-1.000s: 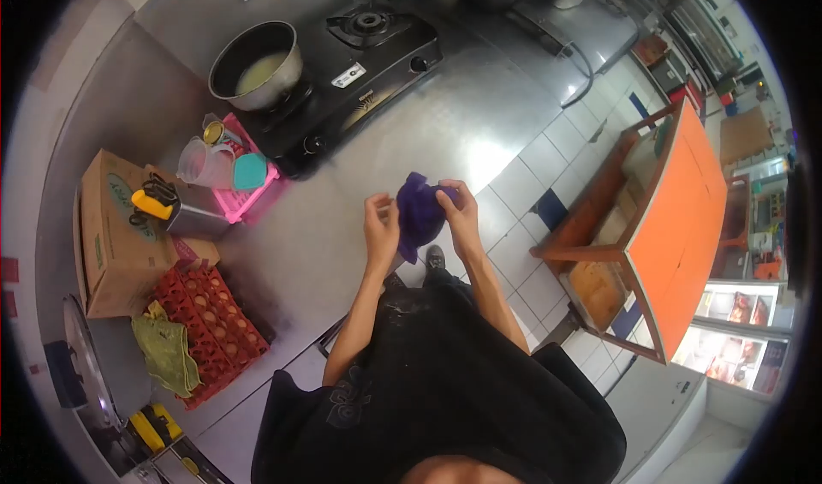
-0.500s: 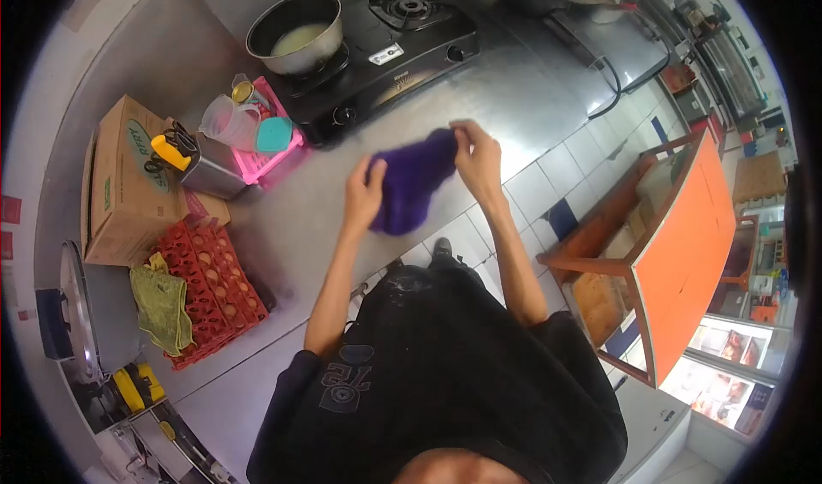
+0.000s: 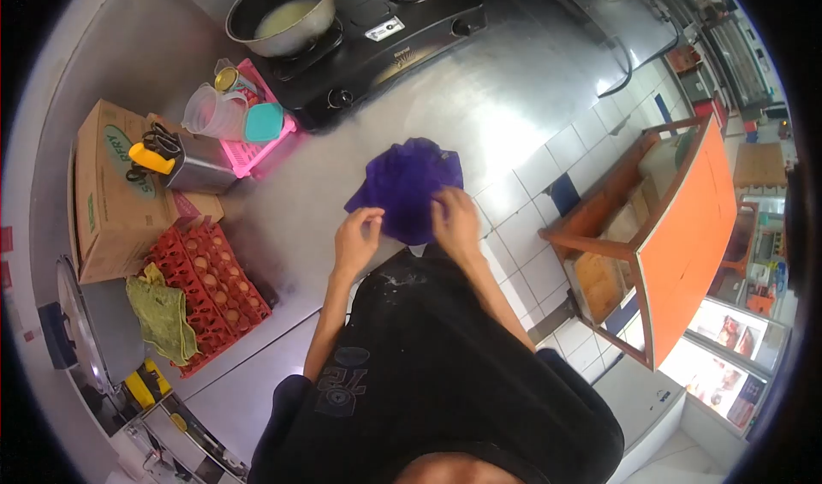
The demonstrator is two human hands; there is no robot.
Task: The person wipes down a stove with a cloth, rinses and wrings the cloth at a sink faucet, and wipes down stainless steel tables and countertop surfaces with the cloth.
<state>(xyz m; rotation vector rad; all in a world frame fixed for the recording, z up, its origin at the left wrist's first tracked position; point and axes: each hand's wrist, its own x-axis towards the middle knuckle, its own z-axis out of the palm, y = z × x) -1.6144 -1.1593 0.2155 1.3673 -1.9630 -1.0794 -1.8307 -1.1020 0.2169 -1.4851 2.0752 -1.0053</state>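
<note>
A purple cloth (image 3: 409, 180) is spread loosely on the steel counter close to my body, its outline creased and uneven. At its lower left edge, my left hand (image 3: 356, 242) is closed in a pinch on the fabric. My right hand (image 3: 455, 223) pinches the cloth's right side, and its fingers are slightly blurred. A small pale tag shows at the cloth's upper right corner. Part of the lower edge hangs toward my black shirt.
On the gas stove (image 3: 377, 47) sits a pot (image 3: 321, 23) with pale liquid. To the left are a pink basket (image 3: 244, 160), a knife holder (image 3: 199, 171), a cardboard box (image 3: 107, 201), red egg trays (image 3: 214, 313) and a green cloth (image 3: 161, 317). An orange-topped cart (image 3: 685, 244) stands right.
The purple cloth has come down from mid-air onto the counter and spread out. Both my hands have lowered toward my body and moved to its near side.
</note>
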